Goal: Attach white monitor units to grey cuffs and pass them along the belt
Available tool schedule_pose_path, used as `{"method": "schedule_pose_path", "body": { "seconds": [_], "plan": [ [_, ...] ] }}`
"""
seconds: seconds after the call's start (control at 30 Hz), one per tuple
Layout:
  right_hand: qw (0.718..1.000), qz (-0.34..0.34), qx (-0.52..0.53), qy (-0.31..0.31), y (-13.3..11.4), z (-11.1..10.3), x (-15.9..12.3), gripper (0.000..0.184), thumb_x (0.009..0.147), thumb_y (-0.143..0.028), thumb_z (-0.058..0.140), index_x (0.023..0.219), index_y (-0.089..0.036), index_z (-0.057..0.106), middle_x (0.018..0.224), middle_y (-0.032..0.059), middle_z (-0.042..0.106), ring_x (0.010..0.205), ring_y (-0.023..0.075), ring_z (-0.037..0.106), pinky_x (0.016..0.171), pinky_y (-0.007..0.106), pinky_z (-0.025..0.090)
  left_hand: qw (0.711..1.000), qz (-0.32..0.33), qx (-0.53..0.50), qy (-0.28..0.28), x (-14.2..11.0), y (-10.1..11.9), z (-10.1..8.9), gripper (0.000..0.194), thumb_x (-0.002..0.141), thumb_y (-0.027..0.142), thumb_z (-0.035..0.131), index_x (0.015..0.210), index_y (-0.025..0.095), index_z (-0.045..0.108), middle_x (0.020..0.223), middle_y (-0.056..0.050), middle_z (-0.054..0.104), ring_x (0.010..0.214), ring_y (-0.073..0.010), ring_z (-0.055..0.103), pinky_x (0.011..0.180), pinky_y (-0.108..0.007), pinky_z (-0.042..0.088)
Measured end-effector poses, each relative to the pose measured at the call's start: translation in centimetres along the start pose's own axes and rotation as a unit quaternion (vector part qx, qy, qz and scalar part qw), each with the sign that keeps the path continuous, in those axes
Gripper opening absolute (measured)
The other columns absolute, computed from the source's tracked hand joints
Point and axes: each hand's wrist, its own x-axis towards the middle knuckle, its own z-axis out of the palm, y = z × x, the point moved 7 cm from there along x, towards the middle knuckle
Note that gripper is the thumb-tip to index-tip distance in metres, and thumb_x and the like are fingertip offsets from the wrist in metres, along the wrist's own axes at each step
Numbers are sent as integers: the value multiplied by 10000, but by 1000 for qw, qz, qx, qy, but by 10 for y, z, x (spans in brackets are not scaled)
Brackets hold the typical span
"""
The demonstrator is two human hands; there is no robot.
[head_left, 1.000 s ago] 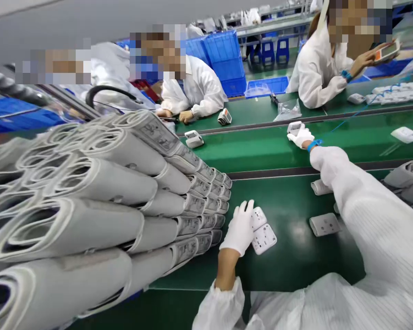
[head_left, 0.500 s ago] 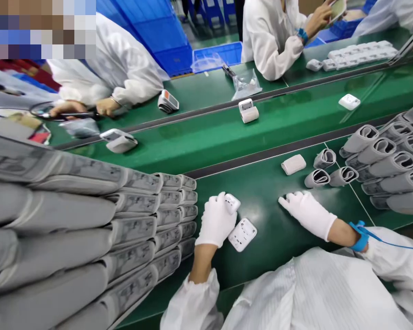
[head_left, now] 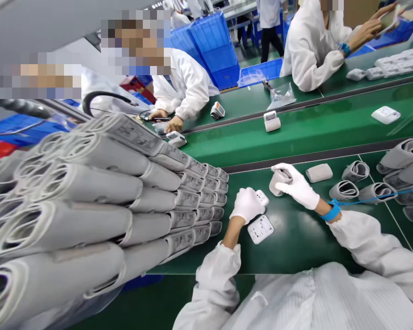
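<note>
Head view: the left hand (head_left: 248,205) has its fingers closed around a small white monitor unit (head_left: 262,198), and a second white unit (head_left: 260,229) lies just beside it on the green belt (head_left: 296,247). The right hand (head_left: 298,185) curls its fingers around a rolled grey cuff (head_left: 280,181). We judge the main risks to be the cuff slipping from a loose grip or the blue wrist-strap cord (head_left: 375,197) snagging the nearby loose cuffs (head_left: 355,171). The tall cuff stack (head_left: 89,192) hems in the left side, and a co-worker's hand (head_left: 174,124) works across the belt.
</note>
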Motion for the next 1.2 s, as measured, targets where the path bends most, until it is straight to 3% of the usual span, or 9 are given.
{"method": "schedule_pose_path", "body": {
  "seconds": [0.2,0.3,0.4,0.53,0.67,0.9,0.97,1.1,1.2],
  "plan": [
    [994,15,-74,-75,48,17,-18,484,919,-312,657,1393,-222,615,1483,115,618,1383,289,586,1188,499,463,999,-5,22,-38,3,-1,7,445,571,326,844,943,193,638,985,-124,740,874,-279,723,699,-320,490],
    [986,15,-155,-65,52,7,-25,397,991,-271,535,1359,-225,675,1576,117,535,1478,314,474,1262,574,339,998,-10,31,-47,6,-5,10,430,602,325,803,965,212,602,896,-75,734,785,-252,719,644,-307,475],
    [973,21,-226,-49,45,-2,-30,466,1052,-268,417,1480,-216,595,1638,140,443,1512,305,416,1273,574,312,998,-2,53,-34,10,-4,10,417,586,321,788,926,207,578,1021,-130,720,924,-302,721,737,-337,505],
    [946,4,-298,-125,30,16,-32,837,821,-372,816,1579,-280,475,1721,132,290,1553,412,297,1225,616,354,997,3,75,-16,9,1,8,480,540,307,787,948,191,561,1156,-206,655,1103,-404,666,863,-412,514],
    [909,10,-371,-188,22,32,-27,477,859,-105,661,1303,-281,674,1599,93,442,1420,366,442,1121,551,456,998,-6,65,-11,7,2,7,473,524,290,782,920,196,542,1119,-203,651,1061,-410,675,841,-425,519],
    [942,50,-303,-134,22,2,-29,618,744,-135,815,1326,-208,621,1386,146,530,1141,317,595,986,540,548,998,-37,-44,-17,22,-7,2,484,439,180,832,825,203,541,908,-102,711,887,-324,714,749,-360,517],
    [960,47,-251,-118,23,-6,-31,564,829,-209,812,1351,-182,600,1387,137,548,1142,285,618,1001,517,556,994,-17,-110,-17,23,-1,-2,471,469,188,849,858,186,584,896,-75,723,867,-297,710,753,-355,524],
    [987,37,-137,-76,21,-17,-32,396,1031,-391,654,1373,-196,609,1390,119,606,1206,263,635,1002,477,579,957,67,-279,-42,12,31,-2,613,597,273,882,1162,126,695,1121,-116,761,1011,-288,723,845,-360,566],
    [995,34,-78,-51,19,-26,-33,566,1023,-501,639,1498,-218,520,1463,135,575,1276,285,621,1066,503,553,907,125,-398,-48,2,58,3,756,772,402,826,1452,151,609,1307,-138,720,1111,-272,706,916,-367,570]
  ]
}}
